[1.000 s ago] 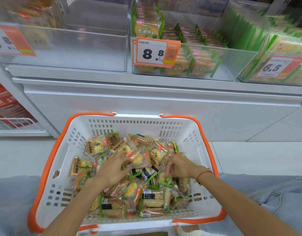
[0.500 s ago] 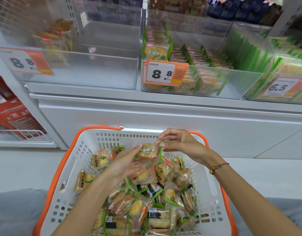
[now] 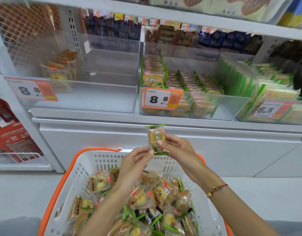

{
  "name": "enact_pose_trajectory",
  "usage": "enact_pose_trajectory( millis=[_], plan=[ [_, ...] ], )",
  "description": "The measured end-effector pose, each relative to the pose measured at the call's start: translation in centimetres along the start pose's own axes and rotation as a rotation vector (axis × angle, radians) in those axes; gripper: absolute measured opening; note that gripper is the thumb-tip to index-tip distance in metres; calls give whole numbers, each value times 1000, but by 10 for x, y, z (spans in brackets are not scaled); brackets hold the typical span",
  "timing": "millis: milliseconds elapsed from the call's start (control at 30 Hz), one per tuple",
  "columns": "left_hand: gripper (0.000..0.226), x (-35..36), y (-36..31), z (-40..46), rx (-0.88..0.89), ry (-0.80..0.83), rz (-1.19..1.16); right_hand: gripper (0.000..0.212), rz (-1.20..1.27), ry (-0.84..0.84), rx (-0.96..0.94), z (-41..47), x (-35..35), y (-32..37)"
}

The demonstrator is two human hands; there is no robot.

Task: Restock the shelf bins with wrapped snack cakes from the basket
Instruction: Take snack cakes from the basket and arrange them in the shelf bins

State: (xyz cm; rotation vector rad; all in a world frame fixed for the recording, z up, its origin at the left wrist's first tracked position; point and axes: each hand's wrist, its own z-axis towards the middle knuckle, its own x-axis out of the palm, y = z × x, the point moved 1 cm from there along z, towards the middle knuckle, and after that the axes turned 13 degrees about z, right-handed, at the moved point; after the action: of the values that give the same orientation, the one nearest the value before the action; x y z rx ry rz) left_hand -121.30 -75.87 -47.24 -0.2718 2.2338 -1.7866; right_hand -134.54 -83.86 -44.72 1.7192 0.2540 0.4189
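At the far left, beside the shelf unit, red cartons (image 3: pixel 9 142) sit behind a white wire rail. On the shelf (image 3: pixel 164 120) above the white cabinet front, the left clear bin (image 3: pixel 95 97) carries an orange price tag (image 3: pixel 31 90) reading 8.8 on its front left corner; only a short row of red-trimmed cakes (image 3: pixel 61 72) stands along its left wall. Just beside it, the middle bin (image 3: pixel 232 108) has its own 8.8 tag (image 3: pixel 162 99) at the front left corner and holds rows of green-trimmed cakes (image 3: pixel 186 87) standing on edge, fullest at the left. The right bin (image 3: pixel 245 116), tagged 6.5 (image 3: pixel 268 109), is packed with pale green-edged packets (image 3: pixel 273 89).

Below the shelf, a white basket (image 3: pixel 99 160) with an orange rim stands in front of the person, piled with mixed wrapped cakes (image 3: pixel 155 201). Both hands are raised above its far edge. The left hand (image 3: pixel 135 160) pinches the lower corner of one green-trimmed snack cake (image 3: pixel 156 139) between thumb and fingertips. The right hand (image 3: pixel 177 149) grips the same cake from the right side, thumb across its front; a red cord bracelet (image 3: pixel 216 189) circles that wrist. The cake is held upright in the air, in front of the cabinet and below the middle bin, touching neither shelf nor basket.
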Motion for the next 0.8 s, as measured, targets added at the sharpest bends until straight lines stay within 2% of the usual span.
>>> enact_pose_trajectory(
  millis=[100,167,233,300,433,533,633,733,800],
  plan=[
    [23,-3,-26,12,201,-167,143,18,-24,-118,-188,6,-3,27],
    [29,-10,-51,23,337,-297,206,21,-46,-170,-349,13,-10,54],
    [31,-19,-80,41,471,-409,295,24,-128,-178,-459,20,-22,86],
    [42,-27,-106,62,584,-456,422,25,-267,-173,-531,28,-35,116],
    [66,-32,-140,92,576,-465,642,24,-604,-228,-635,47,-73,168],
    [47,-36,-149,97,636,-616,765,26,-1000,-304,-602,65,-101,198],
    [34,-38,-151,99,696,-649,758,25,-1372,-269,-386,80,-118,222],
    [47,-34,-149,102,712,-556,779,22,-1665,-156,-115,93,-126,226],
    [68,-30,-147,102,705,-470,788,26,-1784,-123,-53,104,-128,218]
  ],
)
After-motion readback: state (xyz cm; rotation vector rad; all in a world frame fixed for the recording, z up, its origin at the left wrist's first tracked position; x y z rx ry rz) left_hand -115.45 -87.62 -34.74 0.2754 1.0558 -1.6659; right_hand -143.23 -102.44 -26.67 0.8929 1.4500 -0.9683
